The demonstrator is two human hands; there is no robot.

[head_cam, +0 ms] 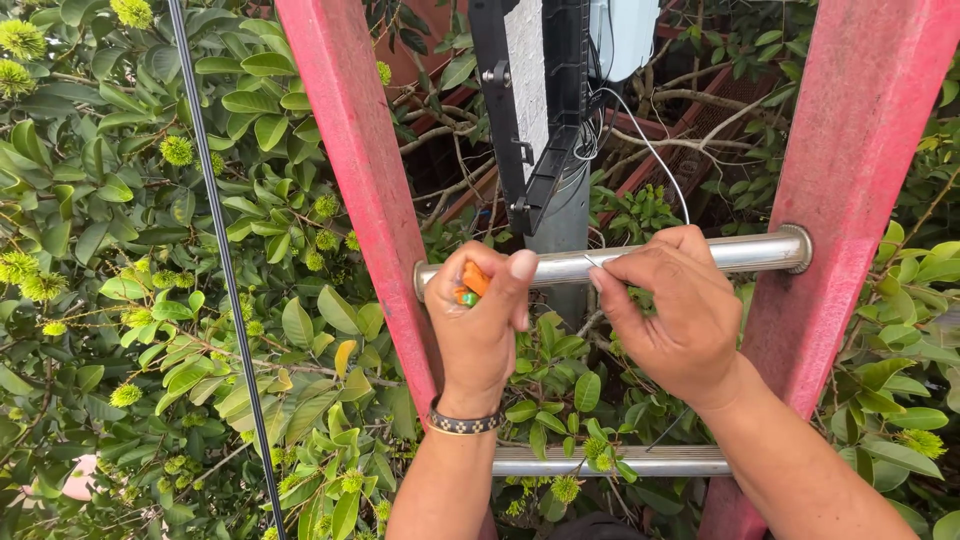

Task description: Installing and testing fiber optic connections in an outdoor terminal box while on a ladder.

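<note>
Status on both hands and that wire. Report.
Left hand closed on orange tool. Right hand pinching thin wire. Ladder rung directly behind.

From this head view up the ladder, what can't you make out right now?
- Orange tool: mostly wrapped inside the left hand, so its kind is unclear.
- Thin wire: its end at the right hand fingertips is too fine to see.
- Open black box on the pole: top cut off by the frame edge.

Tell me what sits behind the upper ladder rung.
Behind the upper rung stands a grey pole carrying an open black box with thin wires, amid leafy branches. The left hand and right hand cover the rest.
</note>
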